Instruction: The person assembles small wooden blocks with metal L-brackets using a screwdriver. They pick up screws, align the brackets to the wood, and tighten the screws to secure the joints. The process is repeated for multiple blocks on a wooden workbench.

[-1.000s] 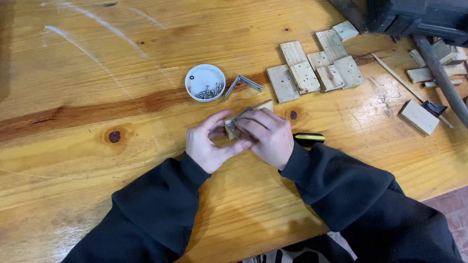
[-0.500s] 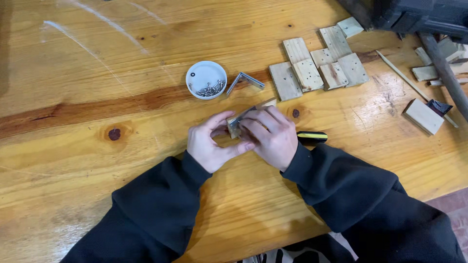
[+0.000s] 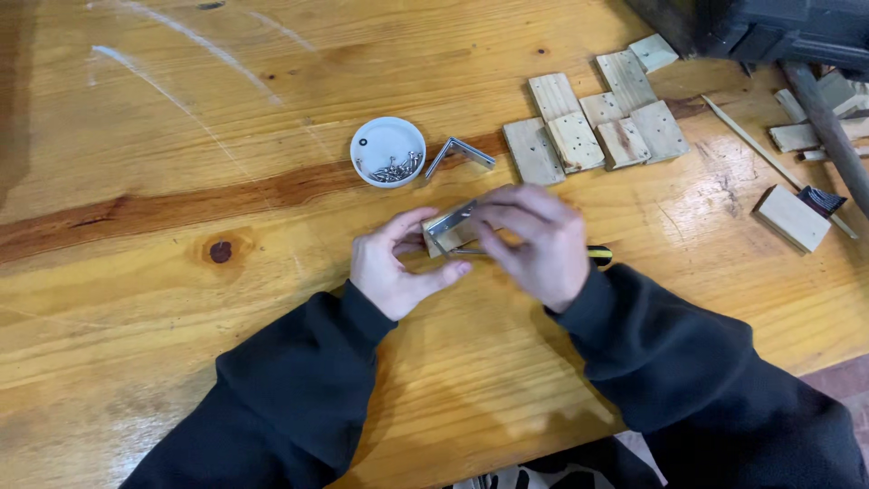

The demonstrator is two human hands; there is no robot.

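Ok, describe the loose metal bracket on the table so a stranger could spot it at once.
Start at the wooden table and find the small white dish of screws above the left hand. Just right of it lies the loose metal bracket, apart from the wooden blocks. It is the only bare, bent silver strip lying free.

The light is bright and warm. My shiny table (image 3: 181, 344) has white glare streaks up top. My right hand (image 3: 539, 243) looks blurry.
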